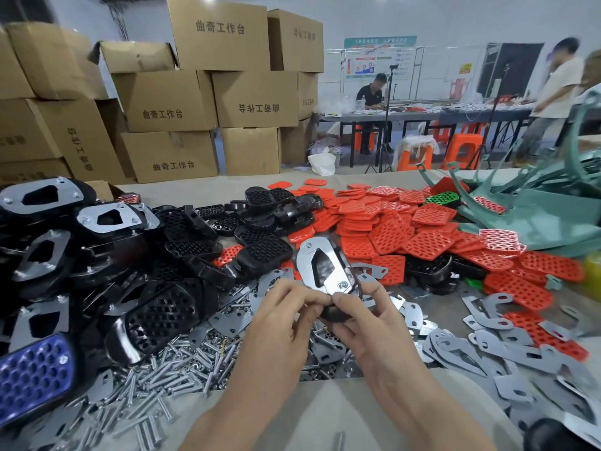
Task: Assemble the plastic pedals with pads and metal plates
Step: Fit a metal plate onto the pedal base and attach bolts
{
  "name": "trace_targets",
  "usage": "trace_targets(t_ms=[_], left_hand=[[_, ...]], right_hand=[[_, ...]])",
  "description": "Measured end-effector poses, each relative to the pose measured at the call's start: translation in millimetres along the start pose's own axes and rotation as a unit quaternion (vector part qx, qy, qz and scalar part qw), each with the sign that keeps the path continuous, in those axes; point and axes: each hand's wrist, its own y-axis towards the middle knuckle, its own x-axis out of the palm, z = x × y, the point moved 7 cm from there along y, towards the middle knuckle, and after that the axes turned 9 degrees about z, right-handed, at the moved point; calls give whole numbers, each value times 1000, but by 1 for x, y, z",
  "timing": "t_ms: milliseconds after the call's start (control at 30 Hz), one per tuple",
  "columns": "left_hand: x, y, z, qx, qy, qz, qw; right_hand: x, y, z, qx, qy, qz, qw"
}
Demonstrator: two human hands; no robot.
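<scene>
I hold a black plastic pedal (pixel 335 312) above the table, its underside towards me, with a shiny metal plate (pixel 325 265) on it and a nut near the plate's lower end. My right hand (pixel 367 320) grips the pedal from the right and below. My left hand (pixel 286 317) pinches at the plate's lower edge with thumb and fingertips; what it pinches is hidden. Loose metal plates (pixel 507 346) lie to the right, red pads (pixel 390 229) behind, black pedals (pixel 182 297) to the left, and bolts (pixel 169 369) in front.
Finished pedals with plates (pixel 48 222) pile up at far left, a blue pedal (pixel 32 375) below them. Green plastic frames (pixel 536 206) lie at the right back. Cardboard boxes (pixel 201 99) stack behind the table. Two people work at a far table (pixel 422 113).
</scene>
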Motion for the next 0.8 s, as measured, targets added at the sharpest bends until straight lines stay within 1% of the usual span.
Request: trace_targets(t_ms=[100, 167, 333, 533, 700, 800], left_hand=[[1, 0, 2, 3, 0, -2, 1000], [1, -1, 3, 5, 4, 2, 1000], [-1, -1, -3, -27, -4, 18, 999], [-1, -4, 1, -12, 14, 18, 1000], [0, -3, -1, -17, -10, 14, 1000], [0, -1, -4, -46, -45, 11, 998]], right_hand=[[2, -2, -1, 2, -1, -16, 1000], [4, -2, -1, -3, -20, -22, 1000], [6, -3, -2, -20, -50, -19, 998], [6, -3, -3, -24, -41, -22, 999], [4, -3, -3, -22, -42, -15, 999], [4, -3, -3, -18, -38, -16, 999]])
